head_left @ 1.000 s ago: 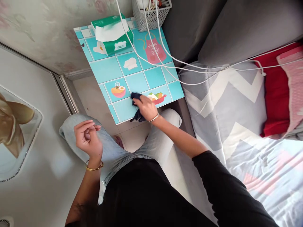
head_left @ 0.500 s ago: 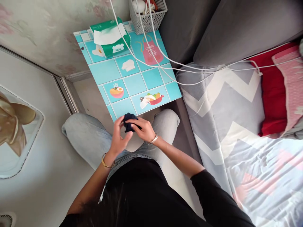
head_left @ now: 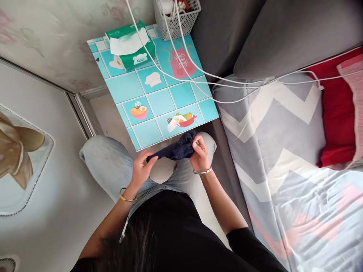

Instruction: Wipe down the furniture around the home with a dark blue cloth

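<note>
A dark navy piece of cloth (head_left: 179,148), bunched and wrinkled, is stretched between my two hands above my lap. My left hand (head_left: 142,168) pinches its narrow left end between thumb and fingers. The wider, crumpled right end is gripped by my right hand (head_left: 200,153), fingers curled over it. What kind of garment or cloth it is cannot be made out. Both hands are just in front of the near edge of the low table (head_left: 163,102), which has a turquoise tile-pattern top.
On the table stands a green tissue pack (head_left: 136,47); behind it is a grey plastic basket (head_left: 181,24) with items inside. White cables (head_left: 227,85) hang across the table to the bed (head_left: 283,113) on the right. A white panel (head_left: 65,158) stands at the left.
The cloth was a compact bundle held close between both hands. My right hand has moved to the right, and the cloth is now drawn out lengthwise between them.
</note>
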